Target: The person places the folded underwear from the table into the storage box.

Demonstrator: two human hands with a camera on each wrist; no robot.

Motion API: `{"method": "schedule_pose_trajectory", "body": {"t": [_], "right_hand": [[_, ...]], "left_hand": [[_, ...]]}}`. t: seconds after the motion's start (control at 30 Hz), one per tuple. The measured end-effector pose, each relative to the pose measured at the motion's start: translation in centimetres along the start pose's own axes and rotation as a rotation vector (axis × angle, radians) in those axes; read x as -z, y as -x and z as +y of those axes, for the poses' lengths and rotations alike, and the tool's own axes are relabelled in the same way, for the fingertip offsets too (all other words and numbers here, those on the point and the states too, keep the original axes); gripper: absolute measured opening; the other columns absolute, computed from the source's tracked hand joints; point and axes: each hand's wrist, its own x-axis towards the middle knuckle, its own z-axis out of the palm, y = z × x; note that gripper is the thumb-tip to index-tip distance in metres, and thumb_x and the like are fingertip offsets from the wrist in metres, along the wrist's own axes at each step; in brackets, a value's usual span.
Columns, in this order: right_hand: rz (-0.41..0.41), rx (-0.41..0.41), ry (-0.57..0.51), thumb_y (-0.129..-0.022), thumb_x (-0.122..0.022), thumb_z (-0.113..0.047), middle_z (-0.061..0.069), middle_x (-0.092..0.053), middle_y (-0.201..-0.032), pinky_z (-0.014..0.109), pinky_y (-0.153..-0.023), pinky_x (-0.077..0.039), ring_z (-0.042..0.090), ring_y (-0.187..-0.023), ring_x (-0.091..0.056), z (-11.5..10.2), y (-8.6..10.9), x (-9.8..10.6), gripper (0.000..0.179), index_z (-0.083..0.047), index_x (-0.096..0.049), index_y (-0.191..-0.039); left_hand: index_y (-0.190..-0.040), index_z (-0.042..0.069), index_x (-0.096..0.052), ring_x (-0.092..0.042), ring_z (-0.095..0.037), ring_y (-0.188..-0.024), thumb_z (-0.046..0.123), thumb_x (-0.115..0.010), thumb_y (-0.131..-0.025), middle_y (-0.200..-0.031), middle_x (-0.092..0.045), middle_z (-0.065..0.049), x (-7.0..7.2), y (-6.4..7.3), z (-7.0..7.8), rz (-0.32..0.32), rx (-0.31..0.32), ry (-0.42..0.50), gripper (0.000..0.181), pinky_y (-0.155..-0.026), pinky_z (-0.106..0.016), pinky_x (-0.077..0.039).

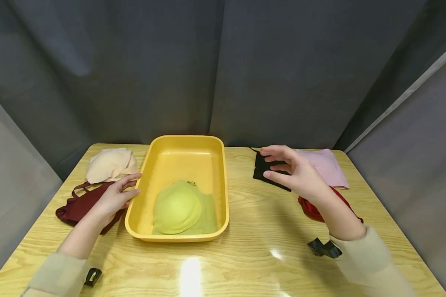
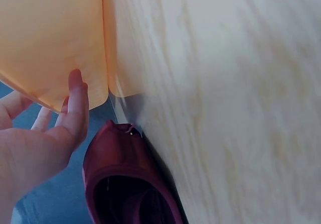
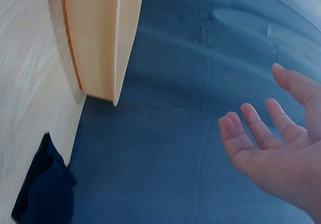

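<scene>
A yellow tray point(image 1: 218, 181) stands left of the table's middle, with a folded lime-green bra point(image 1: 178, 208) in its near half. My left hand point(image 1: 115, 198) is at the tray's left rim, its fingers loosely bent; whether they press on the rim is hard to tell. Under that hand lies a maroon bra point(image 1: 82, 206), its hollow cup showing in the left wrist view. My right hand point(image 1: 297, 171) hovers with parted fingers and nothing in it. Behind it, partly covered in the head view, is a black bra point(image 1: 261, 167) with a thin strap.
A beige bra point(image 1: 109, 165) lies at the back left, beyond the maroon one. On the right are a folded pink garment point(image 1: 330, 167) and a red bra point(image 1: 311, 209), partly hidden by my right forearm. Grey curtains point(image 1: 152, 74) enclose the wooden table point(image 1: 245, 255).
</scene>
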Motion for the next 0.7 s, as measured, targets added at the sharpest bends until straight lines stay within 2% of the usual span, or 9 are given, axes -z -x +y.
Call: {"method": "schedule_pose_trajectory", "body": {"t": [0.13,0.3,0.5,0.7], "right_hand": [[0.041,0.021,-0.010,-0.085,-0.067,0.000,0.010,-0.052,-0.130,0.021,-0.090,-0.046,0.013,-0.112,-0.054,0.5,1.0,1.2,0.051,-0.003,-0.048,-0.132],[0.107,0.087,-0.018,-0.081,-0.067,0.009,0.005,-0.058,-0.123,0.020,-0.087,-0.048,0.011,-0.108,-0.057,1.0,2.0,2.6,0.051,0.002,-0.051,-0.129],[0.162,0.096,-0.109,-0.081,-0.063,0.014,0.012,-0.056,-0.123,0.017,-0.088,-0.047,0.016,-0.109,-0.056,1.6,3.5,3.8,0.052,0.006,-0.049,-0.130],[0.211,0.079,-0.203,-0.081,-0.061,0.018,0.012,-0.056,-0.123,0.018,-0.085,-0.049,0.015,-0.107,-0.055,2.8,5.0,4.6,0.052,0.007,-0.048,-0.130]], "left_hand": [[-0.149,0.015,-0.028,-0.047,-0.021,-0.111,0.023,-0.055,-0.096,-0.149,-0.027,-0.021,0.0,0.1,0.0,-0.003,-0.006,0.011,0.060,-0.075,-0.030,-0.042],[-0.150,0.016,-0.027,-0.049,-0.012,-0.103,0.023,-0.056,-0.095,-0.149,-0.028,-0.021,0.1,0.0,0.0,0.001,-0.008,0.015,0.062,-0.075,-0.030,-0.043],[-0.150,0.017,-0.026,-0.049,-0.012,-0.103,0.022,-0.056,-0.096,-0.149,-0.028,-0.021,0.1,-0.3,-0.1,0.005,-0.007,0.018,0.062,-0.075,-0.030,-0.044],[-0.151,0.017,-0.025,-0.048,-0.015,-0.105,0.024,-0.054,-0.097,-0.149,-0.027,-0.021,0.0,-0.4,-0.1,0.010,-0.010,0.024,0.062,-0.075,-0.030,-0.043]]}}
